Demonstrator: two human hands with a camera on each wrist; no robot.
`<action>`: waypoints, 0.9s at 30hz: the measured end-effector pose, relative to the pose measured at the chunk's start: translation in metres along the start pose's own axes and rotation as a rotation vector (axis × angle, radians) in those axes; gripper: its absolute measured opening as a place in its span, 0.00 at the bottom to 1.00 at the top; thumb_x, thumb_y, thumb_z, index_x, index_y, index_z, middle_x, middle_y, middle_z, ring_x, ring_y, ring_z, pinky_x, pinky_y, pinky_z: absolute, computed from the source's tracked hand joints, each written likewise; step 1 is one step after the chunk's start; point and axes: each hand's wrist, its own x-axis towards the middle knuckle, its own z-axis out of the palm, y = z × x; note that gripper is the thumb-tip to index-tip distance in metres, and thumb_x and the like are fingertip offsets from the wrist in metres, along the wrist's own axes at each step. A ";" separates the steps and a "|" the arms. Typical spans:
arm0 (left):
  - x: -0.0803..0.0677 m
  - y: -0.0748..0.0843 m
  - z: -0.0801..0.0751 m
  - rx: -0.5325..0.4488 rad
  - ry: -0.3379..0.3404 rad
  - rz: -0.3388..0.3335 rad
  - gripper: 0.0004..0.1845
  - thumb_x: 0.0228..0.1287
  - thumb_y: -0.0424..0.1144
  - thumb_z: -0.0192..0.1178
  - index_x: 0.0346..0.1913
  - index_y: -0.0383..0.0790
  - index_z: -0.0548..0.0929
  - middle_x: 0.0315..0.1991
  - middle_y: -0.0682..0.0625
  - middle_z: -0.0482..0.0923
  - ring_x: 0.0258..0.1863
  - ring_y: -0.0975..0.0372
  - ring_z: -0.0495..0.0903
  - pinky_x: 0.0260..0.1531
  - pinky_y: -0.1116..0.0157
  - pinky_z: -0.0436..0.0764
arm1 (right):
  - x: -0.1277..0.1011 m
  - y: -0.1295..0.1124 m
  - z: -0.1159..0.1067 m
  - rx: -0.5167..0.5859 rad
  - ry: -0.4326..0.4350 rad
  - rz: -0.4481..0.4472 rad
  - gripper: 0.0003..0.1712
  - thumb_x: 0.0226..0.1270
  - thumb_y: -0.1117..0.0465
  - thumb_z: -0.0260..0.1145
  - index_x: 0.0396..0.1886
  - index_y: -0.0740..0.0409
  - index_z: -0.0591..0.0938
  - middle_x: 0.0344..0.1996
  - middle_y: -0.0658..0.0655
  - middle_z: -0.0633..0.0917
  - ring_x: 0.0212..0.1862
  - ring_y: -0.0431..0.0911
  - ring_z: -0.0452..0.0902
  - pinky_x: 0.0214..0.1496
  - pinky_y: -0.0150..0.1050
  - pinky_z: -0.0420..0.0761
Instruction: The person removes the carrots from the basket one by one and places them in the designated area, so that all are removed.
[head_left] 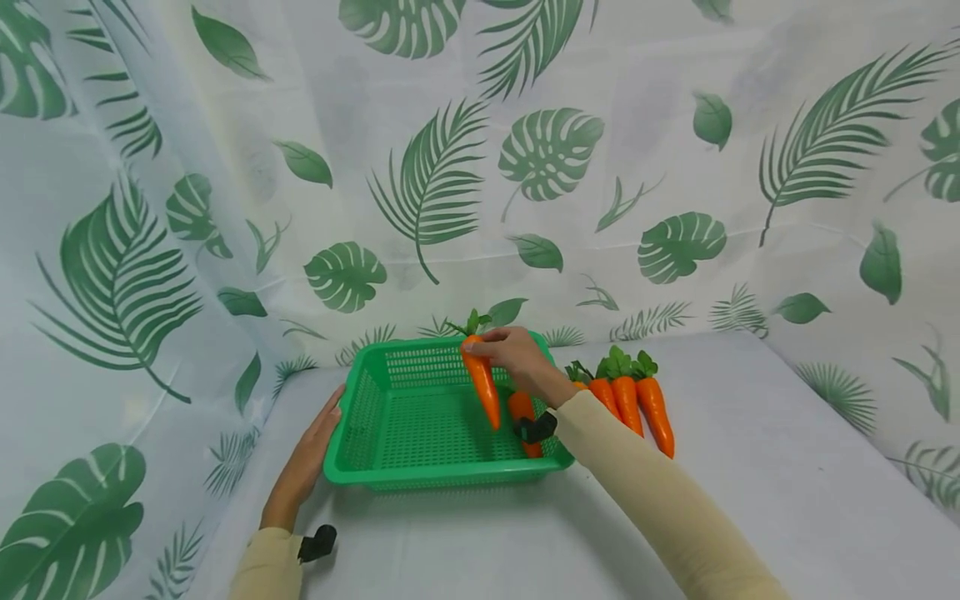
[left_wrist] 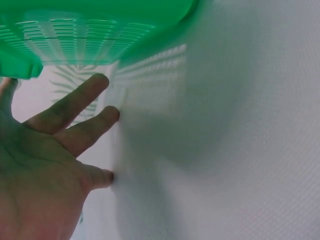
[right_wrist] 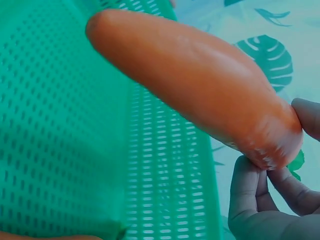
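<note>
My right hand (head_left: 517, 357) pinches an orange carrot (head_left: 482, 385) near its leafy top, tip pointing down, over the right half of a green plastic basket (head_left: 450, 477). In the right wrist view, thumb and fingers grip the thick end of the carrot (right_wrist: 200, 80). Another carrot (head_left: 521, 406) lies inside the basket along its right side, partly hidden by the wrist camera. My left hand (head_left: 309, 454) is at the basket's left side, fingertips right at the rim. The left wrist view shows that hand (left_wrist: 55, 145) with its fingers spread and straight, below the rim.
Several carrots (head_left: 652, 412) with green tops lie side by side on the white table (head_left: 750, 467), right of the basket; my right forearm covers some of them. A leaf-printed cloth (head_left: 600, 250) hangs behind the table and along the left.
</note>
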 end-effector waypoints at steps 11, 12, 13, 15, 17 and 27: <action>-0.002 -0.001 0.002 -0.002 -0.006 -0.014 0.33 0.91 0.57 0.35 0.89 0.52 0.48 0.88 0.47 0.42 0.86 0.48 0.37 0.80 0.36 0.40 | -0.014 -0.013 -0.022 0.073 -0.008 0.005 0.30 0.78 0.63 0.69 0.70 0.76 0.73 0.67 0.72 0.76 0.66 0.63 0.77 0.73 0.54 0.75; -0.002 0.000 0.001 -0.001 -0.006 -0.014 0.33 0.91 0.57 0.35 0.89 0.52 0.48 0.88 0.47 0.42 0.86 0.48 0.37 0.80 0.36 0.40 | -0.016 -0.014 -0.024 0.069 -0.001 0.004 0.30 0.78 0.63 0.69 0.70 0.76 0.73 0.67 0.72 0.76 0.66 0.63 0.77 0.73 0.53 0.75; -0.002 0.000 0.001 -0.002 -0.004 -0.013 0.33 0.91 0.57 0.35 0.89 0.52 0.48 0.88 0.47 0.42 0.86 0.48 0.38 0.80 0.36 0.41 | -0.017 -0.015 -0.027 0.068 0.005 0.003 0.30 0.78 0.63 0.69 0.70 0.76 0.73 0.67 0.72 0.76 0.67 0.63 0.77 0.73 0.53 0.75; -0.003 0.001 0.000 -0.002 -0.002 -0.014 0.34 0.91 0.57 0.35 0.89 0.51 0.48 0.88 0.47 0.42 0.86 0.48 0.37 0.80 0.36 0.40 | -0.019 -0.015 -0.031 0.063 0.014 0.003 0.30 0.78 0.62 0.69 0.70 0.76 0.74 0.67 0.71 0.76 0.67 0.63 0.77 0.73 0.52 0.75; -0.004 0.001 -0.001 -0.001 0.002 -0.018 0.34 0.91 0.57 0.35 0.89 0.51 0.47 0.88 0.46 0.41 0.86 0.48 0.37 0.80 0.36 0.40 | -0.021 -0.016 -0.035 0.058 0.018 0.002 0.30 0.78 0.61 0.69 0.70 0.75 0.74 0.67 0.71 0.77 0.67 0.62 0.77 0.73 0.52 0.75; -0.004 0.003 0.001 0.012 0.002 -0.025 0.34 0.91 0.58 0.34 0.89 0.52 0.47 0.88 0.47 0.41 0.86 0.47 0.37 0.79 0.35 0.40 | -0.032 -0.016 -0.058 0.049 0.037 0.008 0.29 0.79 0.59 0.69 0.69 0.75 0.75 0.68 0.70 0.76 0.67 0.61 0.75 0.77 0.53 0.70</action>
